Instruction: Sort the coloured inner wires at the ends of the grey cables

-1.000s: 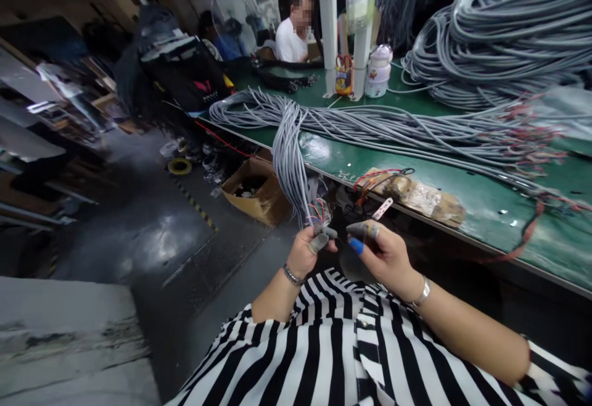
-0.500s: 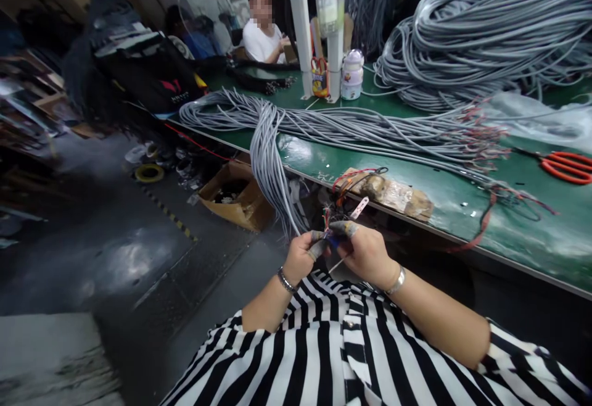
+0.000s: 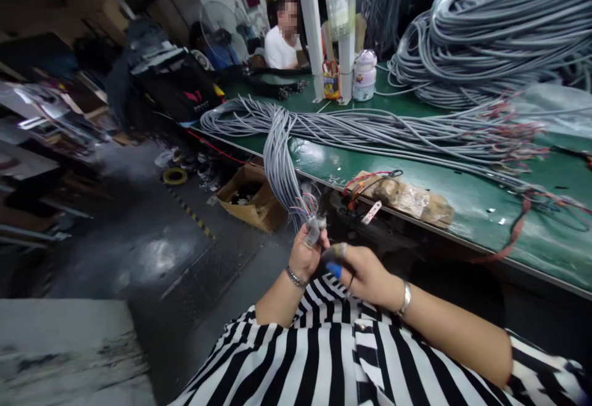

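Below the bench edge, my left hand (image 3: 306, 253) is closed at the frayed end of a grey cable bundle (image 3: 283, 159), its fingertips in grey covers. Thin coloured wires (image 3: 305, 205) fan out just above those fingers. To its right, my right hand (image 3: 370, 275) is curled, with a blue piece (image 3: 333, 269) and something dark at its fingers. Motion blur hides what that is. The two hands are close together, in front of the striped shirt.
Grey cables lie along the green bench (image 3: 490, 221), beside a large cable coil (image 3: 504, 29). A taped wooden block (image 3: 407, 199) sits at the edge. A cardboard box (image 3: 250, 199) stands on the floor. A person (image 3: 280, 42) sits beyond the bench, near a lidded bottle (image 3: 365, 76).
My hands have moved apart from their shared pinch on the wires. My left hand has turned upward at the cable ends; my right hand has drawn slightly down and right. The view has shifted left.
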A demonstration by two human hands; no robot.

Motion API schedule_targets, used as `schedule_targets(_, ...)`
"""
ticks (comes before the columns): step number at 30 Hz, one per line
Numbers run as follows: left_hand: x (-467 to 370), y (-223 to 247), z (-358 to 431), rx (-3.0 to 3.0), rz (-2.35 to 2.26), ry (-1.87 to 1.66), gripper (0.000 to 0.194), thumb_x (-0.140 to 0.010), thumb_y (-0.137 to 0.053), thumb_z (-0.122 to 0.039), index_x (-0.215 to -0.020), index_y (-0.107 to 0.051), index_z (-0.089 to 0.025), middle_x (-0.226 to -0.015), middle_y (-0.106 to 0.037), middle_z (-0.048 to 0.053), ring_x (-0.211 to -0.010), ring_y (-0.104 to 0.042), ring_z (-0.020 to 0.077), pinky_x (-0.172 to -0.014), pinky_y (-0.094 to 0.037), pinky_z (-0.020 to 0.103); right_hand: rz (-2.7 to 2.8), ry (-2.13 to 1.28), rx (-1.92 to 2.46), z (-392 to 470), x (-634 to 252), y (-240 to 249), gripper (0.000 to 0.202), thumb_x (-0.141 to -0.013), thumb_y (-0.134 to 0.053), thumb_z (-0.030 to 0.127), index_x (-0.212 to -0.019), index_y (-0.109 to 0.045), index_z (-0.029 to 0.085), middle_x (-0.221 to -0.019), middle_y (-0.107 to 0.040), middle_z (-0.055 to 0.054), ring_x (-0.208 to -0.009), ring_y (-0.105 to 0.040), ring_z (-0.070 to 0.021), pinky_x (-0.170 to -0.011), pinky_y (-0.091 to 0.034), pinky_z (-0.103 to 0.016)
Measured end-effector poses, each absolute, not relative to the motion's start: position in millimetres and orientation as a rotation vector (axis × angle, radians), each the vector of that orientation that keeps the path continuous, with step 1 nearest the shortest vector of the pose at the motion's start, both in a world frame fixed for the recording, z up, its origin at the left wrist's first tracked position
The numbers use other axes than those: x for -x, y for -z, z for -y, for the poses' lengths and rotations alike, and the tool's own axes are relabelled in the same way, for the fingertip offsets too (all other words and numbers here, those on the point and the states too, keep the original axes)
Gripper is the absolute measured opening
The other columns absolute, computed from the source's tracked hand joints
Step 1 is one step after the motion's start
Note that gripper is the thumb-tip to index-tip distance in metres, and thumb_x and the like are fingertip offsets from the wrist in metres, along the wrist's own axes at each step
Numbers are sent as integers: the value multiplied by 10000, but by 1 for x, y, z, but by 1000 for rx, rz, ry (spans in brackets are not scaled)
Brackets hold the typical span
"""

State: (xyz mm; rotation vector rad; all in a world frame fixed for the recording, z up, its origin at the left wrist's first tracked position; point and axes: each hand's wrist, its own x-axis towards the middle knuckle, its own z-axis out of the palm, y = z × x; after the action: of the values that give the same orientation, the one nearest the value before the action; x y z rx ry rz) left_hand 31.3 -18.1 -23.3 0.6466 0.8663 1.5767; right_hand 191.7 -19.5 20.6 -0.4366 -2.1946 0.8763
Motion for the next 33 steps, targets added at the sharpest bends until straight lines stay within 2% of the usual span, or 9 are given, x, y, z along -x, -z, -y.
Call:
schedule_targets(5,-22,23,26,-650,-681,-1523,390,-724,-780,-485,-716,-573,-155,-506,-479,-55,-435,-440,65,-525,-380,249,1787,-1084,797,-3,-187,-12,111,-902,-565,306,-908,-612,205,-771,-685,-34,-671,-635,-160,-639,-520,-275)
schedule_targets(9,-20,28,30,-687,-731,-1495,441,-721,-763,-538,-673,-552,-154,-471,-494,-50,-417,-463,77,-537,-401,268,1621,-1254,765,-10,-177,-3,178,-892,-598,370,-970,-620,211,-923,-712,-62,-824,-673,-191,-757,-555,-330)
schedule_targets(13,-18,38,32,-677,-779,-1435,488,-658,-781,-596,-678,-577,-153,-455,-547,-29,-430,-528,112,-457,-388,245,1567,-1374,700,-11,-171,-4,300,-829,-689,352,-1084,-614,214,-1056,-699,-79,-977,-664,-216,-880,-545,-370)
schedule_targets(15,-17,43,32,-691,-770,-1409,476,-610,-827,-557,-688,-585,-155,-459,-558,-30,-434,-542,118,-417,-378,227,1476,-1509,670,-10,-168,-9,411,-758,-756,350,-1114,-596,223,-1066,-695,-74,-926,-678,-214,-821,-573,-364)
schedule_targets(17,-17,48,32,-719,-759,-1390,472,-570,-864,-517,-711,-595,-155,-478,-569,-34,-435,-545,115,-407,-393,219,1335,-1662,652,-9,-164,-15,490,-697,-798,356,-1115,-572,237,-1015,-698,-52,-779,-688,-194,-665,-595,-337)
schedule_targets(21,-16,52,32,-768,-748,-1393,481,-557,-874,-505,-746,-610,-151,-515,-588,-27,-450,-551,112,-418,-424,221,1135,-1804,704,-5,-157,-20,464,-655,-821,367,-1022,-570,233,-803,-681,4,-537,-628,-155,-448,-535,-293)
schedule_targets(28,-16,51,34,-827,-761,-1409,473,-592,-847,-536,-704,-606,-145,-498,-585,-11,-468,-548,115,-451,-433,229,963,-1798,791,1,-156,-12,409,-614,-852,342,-928,-635,196,-791,-709,-22,-562,-603,-143,-487,-499,-272)
schedule_targets(31,-16,51,34,-846,-752,-1417,479,-597,-839,-553,-695,-606,-146,-502,-589,-11,-470,-548,114,-475,-436,240,874,-1849,817,3,-157,-15,425,-605,-852,320,-949,-649,173,-762,-708,-29,-520,-543,-104,-425,-393,-215)
schedule_targets(33,-17,51,34,-847,-733,-1416,462,-611,-835,-541,-714,-611,-150,-507,-588,-17,-461,-540,110,-482,-428,244,815,-1896,833,5,-158,-18,444,-593,-852,298,-964,-648,166,-692,-680,-3,-441,-433,-57,-374,-268,-185)
